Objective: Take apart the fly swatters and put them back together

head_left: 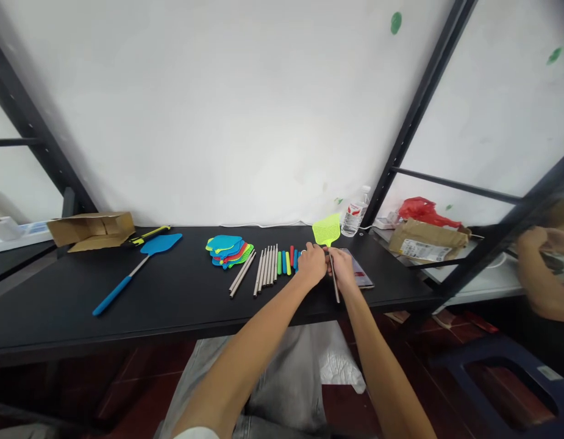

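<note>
A yellow-green fly swatter head [326, 230] points away from me, its narrow neck between my two hands. My left hand [311, 263] is closed, fingertips at that neck. My right hand [342, 269] is wrapped round a thin metal rod [335, 285], whose near end sticks out toward me. The fingers hide where rod and head meet. Just left of my left hand lie several coloured handle grips [284, 263], in green, blue, yellow and red. Beside them is a row of metal rods [266, 268]. Partly under my right hand lies a flat tablet-like device [361, 274].
Loose swatter heads [228, 245] are piled farther left. A blue fly swatter [121, 296], a yellow-black cutter [149, 235] and an open cardboard box [99, 228] lie at the left. A water bottle [355, 213] stands at the back. Another person's arm [542, 274] shows far right.
</note>
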Motion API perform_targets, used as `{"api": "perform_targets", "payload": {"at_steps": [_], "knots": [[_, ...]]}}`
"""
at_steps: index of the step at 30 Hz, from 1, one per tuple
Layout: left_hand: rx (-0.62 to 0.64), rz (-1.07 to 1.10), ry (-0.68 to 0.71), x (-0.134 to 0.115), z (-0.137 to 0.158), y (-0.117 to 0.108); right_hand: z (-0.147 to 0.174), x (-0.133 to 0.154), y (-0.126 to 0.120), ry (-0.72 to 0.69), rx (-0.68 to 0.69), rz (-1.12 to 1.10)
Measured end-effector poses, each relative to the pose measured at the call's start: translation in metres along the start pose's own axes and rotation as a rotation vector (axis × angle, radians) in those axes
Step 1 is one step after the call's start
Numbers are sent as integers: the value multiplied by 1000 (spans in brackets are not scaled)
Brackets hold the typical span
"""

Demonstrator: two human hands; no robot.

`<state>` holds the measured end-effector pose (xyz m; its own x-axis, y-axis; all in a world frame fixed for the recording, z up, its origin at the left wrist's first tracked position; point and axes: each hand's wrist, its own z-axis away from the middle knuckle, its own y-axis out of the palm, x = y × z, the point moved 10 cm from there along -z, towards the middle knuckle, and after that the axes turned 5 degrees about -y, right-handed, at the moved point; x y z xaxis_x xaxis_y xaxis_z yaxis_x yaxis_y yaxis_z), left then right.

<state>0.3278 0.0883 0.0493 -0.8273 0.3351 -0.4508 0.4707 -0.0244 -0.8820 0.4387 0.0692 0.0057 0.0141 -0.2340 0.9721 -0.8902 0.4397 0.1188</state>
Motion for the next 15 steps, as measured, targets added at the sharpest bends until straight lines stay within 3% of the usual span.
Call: {"api": "perform_targets", "payload": {"at_steps": [5, 9, 12, 15], "knots": [[46, -67, 38, -2, 2, 13, -4, -9, 3, -32, 21, 127], [-17, 10, 23, 10, -3, -3, -2, -7, 6, -35, 51, 80], [-7, 402, -35, 32, -7, -20, 7, -5, 18, 42, 109, -106], [86, 925, -102, 56, -4, -27, 23, 2, 54, 121, 280, -241]]}}
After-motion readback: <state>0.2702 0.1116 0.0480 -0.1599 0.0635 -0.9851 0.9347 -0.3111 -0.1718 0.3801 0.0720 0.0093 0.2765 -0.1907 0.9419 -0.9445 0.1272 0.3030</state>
